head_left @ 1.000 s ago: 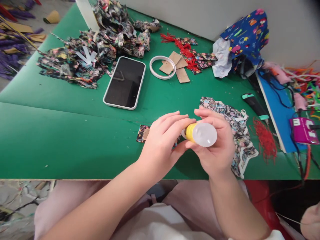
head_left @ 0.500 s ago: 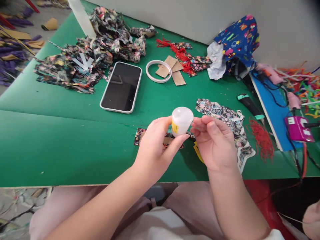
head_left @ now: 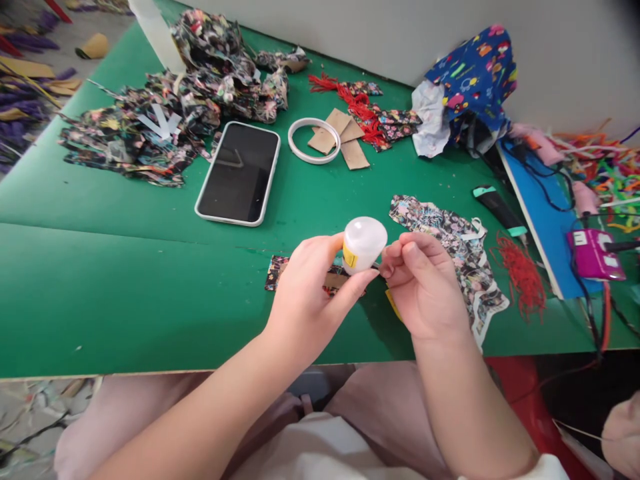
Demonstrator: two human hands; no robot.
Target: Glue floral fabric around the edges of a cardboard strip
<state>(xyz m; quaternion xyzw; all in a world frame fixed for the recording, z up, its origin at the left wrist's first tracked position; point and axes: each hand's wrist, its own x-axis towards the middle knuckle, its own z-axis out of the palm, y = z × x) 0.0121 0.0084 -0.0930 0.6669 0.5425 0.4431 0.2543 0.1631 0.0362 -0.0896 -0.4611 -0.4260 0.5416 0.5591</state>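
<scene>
My left hand (head_left: 313, 287) is wrapped round a small white plastic bottle (head_left: 365, 243) with a yellow label, its rounded base tilted towards me. Close by on the right, my right hand (head_left: 425, 280) has its fingers curled and the thumb against them; whatever they may pinch is too small to make out. Beneath my left hand lies a strip of dark floral fabric (head_left: 274, 272) with a brown card piece on it. Partly covered by my right hand is a tool with a yellow handle (head_left: 394, 305).
On the green table (head_left: 125, 300) are a phone (head_left: 239, 175), a tape roll (head_left: 295, 148), brown card pieces (head_left: 356, 155) and red tassels (head_left: 364, 110). Floral fabric scraps (head_left: 130, 137) are heaped at back left. A cutter (head_left: 500, 212) and red threads (head_left: 523, 280) lie to the right.
My right thumb and fingers have drawn closer together, beside the bottle. The left hand keeps its hold on the bottle. The view has shifted slightly.
</scene>
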